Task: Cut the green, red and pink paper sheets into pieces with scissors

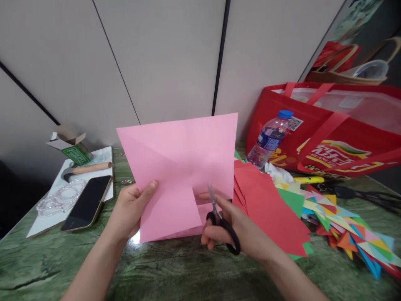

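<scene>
A large pink sheet of paper (175,154) stands raised in front of me, with a cut running up from its lower edge. My left hand (133,207) grips its left side, thumb on the near face. In my right hand (224,221) is a pair of scissors (216,209) with black handles, blades pointing up beside the cut. The paper to the right of the cut hangs apart from the lower left part. Under its bottom edge more pink paper shows. Cut red paper (266,205) lies just right of my right hand.
At left are a phone (87,202), a hammer (87,168), a beaded string (61,197) and a green box (73,150) on a white board. To the right stand a water bottle (271,140) and a red bag (332,129), with folded colored paper pieces (354,230) before them.
</scene>
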Tool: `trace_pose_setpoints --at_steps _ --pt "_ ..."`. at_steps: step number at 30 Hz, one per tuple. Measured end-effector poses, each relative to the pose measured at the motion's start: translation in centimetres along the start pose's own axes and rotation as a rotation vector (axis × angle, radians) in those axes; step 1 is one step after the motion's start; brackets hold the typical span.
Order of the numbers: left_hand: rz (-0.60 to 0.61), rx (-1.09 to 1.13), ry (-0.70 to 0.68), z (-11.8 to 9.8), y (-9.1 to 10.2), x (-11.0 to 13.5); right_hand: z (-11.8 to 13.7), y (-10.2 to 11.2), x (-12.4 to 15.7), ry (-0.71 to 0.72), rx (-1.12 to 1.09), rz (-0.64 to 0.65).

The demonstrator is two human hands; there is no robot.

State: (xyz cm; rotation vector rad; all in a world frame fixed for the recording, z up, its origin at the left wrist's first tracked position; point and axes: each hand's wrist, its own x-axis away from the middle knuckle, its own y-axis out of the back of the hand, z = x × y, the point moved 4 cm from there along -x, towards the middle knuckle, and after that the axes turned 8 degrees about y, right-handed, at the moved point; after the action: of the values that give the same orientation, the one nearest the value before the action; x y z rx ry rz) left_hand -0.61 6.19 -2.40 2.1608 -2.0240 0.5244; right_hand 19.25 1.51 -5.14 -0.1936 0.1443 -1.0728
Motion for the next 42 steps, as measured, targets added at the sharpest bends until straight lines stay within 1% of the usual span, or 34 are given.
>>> trace_pose_setpoints --at_steps 2,5,10,14,17,21,26,32,38,42 --pt "-0.004 0.016 0.010 -0.1 -0.1 0.2 -0.4 -0.3 -0.1 -0.048 -0.012 0.080" --pt "0.000 0.029 0.026 -0.1 -0.2 0.5 -0.7 -0.2 0.0 -0.054 -0.006 0.104" --pt "0.022 0.034 0.043 0.1 -0.6 1.0 -0.8 -0.3 0.0 -0.006 0.065 0.060" --pt "0.025 0.010 0.048 0.5 -1.1 1.2 -0.7 -0.7 -0.2 0.035 0.071 0.050" --pt "0.027 -0.071 0.051 0.9 -1.3 1.3 -0.2 -0.9 -0.4 0.079 0.045 0.027" --pt "0.030 -0.206 0.012 1.2 -1.3 1.5 0.1 -1.1 -0.7 0.123 -0.015 -0.002" --pt "0.018 -0.300 -0.041 1.4 -1.4 1.7 0.0 -1.1 -0.6 0.138 -0.050 -0.086" --pt "0.016 -0.314 -0.050 1.4 -1.3 1.7 -0.6 -0.7 -0.6 0.149 -0.037 -0.168" --pt "0.020 -0.315 -0.048 1.3 -1.2 1.7 -1.2 -0.7 -0.6 0.170 -0.052 -0.161" --pt "0.019 -0.329 -0.059 1.2 -1.2 1.7 -1.5 -0.6 -0.6 0.180 -0.043 -0.194"
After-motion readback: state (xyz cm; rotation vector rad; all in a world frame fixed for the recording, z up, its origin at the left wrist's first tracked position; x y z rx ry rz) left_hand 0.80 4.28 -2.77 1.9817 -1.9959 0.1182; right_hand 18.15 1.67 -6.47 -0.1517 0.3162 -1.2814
